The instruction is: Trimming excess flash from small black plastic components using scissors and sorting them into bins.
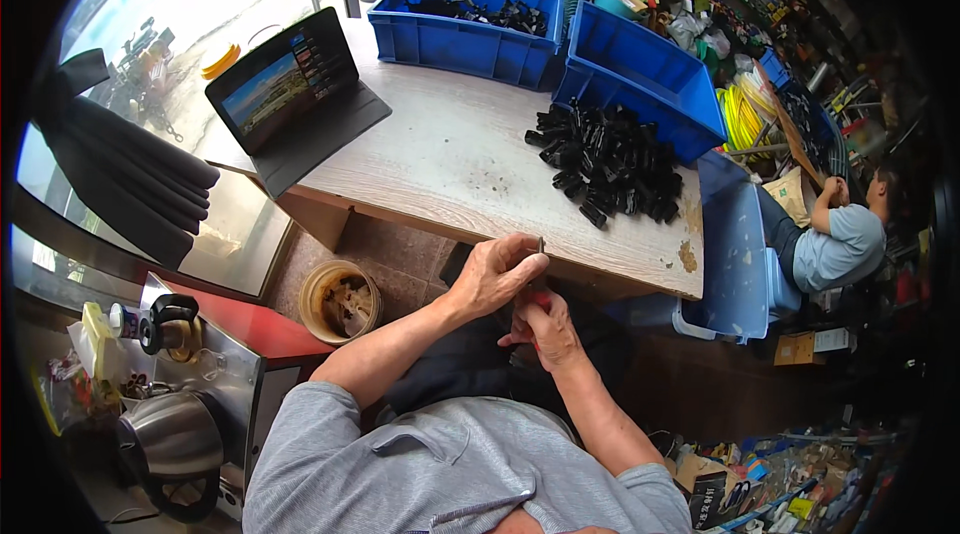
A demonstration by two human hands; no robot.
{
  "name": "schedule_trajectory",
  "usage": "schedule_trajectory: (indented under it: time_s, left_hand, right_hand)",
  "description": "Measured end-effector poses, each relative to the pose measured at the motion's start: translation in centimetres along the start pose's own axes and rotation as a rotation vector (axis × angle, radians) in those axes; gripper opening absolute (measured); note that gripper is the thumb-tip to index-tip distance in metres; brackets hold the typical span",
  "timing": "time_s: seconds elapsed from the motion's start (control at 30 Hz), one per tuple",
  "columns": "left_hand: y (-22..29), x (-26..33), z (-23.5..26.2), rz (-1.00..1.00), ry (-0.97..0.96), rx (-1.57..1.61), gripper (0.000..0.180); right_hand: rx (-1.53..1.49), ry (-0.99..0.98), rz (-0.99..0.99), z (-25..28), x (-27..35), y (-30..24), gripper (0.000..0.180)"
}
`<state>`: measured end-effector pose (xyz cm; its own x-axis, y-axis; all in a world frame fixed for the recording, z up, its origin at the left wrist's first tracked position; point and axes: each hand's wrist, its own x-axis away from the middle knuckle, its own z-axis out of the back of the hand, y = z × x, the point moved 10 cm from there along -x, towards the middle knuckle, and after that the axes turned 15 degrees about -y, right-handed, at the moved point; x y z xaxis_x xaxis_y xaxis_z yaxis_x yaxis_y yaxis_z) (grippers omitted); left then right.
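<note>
Over the near edge of the table (430, 149), my left hand (490, 276) is closed, with thumb and forefinger pinching a small dark piece (541, 245). Just below and to the right, my right hand (552, 332) wraps round a red-handled hand tool (540, 300). Its working end is hidden by my fingers, so I cannot tell its exact kind. The two hands are close together, above my lap. Beyond them, on the right part of the table, lies a heap of black plastic parts (612, 162).
At the table's back stand a blue bin (450, 49) with black parts and another blue bin (650, 124). A tablet (265, 99) leans open on the left. A round bucket (312, 306) is on the floor, near a kettle (175, 434). A person (840, 249) sits at right.
</note>
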<state>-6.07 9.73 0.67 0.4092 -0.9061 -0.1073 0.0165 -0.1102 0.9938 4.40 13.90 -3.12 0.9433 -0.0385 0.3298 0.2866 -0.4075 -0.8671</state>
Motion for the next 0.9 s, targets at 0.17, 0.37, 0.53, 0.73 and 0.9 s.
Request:
schedule_trajectory:
  time_s: [0.17,0.37,0.53,0.73,0.9]
  left_hand:
    - [7.5,2.0,8.3,-0.256,0.437,-0.57,0.021]
    - [7.7,1.6,15.5,-0.231,0.578,-0.724,0.018]
    - [8.9,1.2,17.8,-0.235,0.571,-0.819,0.02]
    - [13.9,0.4,20.4,-0.291,0.604,-1.123,0.026]
    - [18.3,-3.4,23.2,-0.296,0.614,-1.352,0.04]
  right_hand:
    - [0.045,-0.07,0.073,-0.5,-2.4,-4.7,0.013]
    - [0.101,-0.109,0.119,-1.5,-6.1,-9.5,0.012]
    - [0.087,-0.145,0.144,-1.4,-9.7,-11.6,0.011]
    - [0.1,-0.196,0.096,-1.3,-14.6,-11.7,0.013]
    - [0.045,-0.276,0.09,-1.4,-18.5,-11.6,0.017]
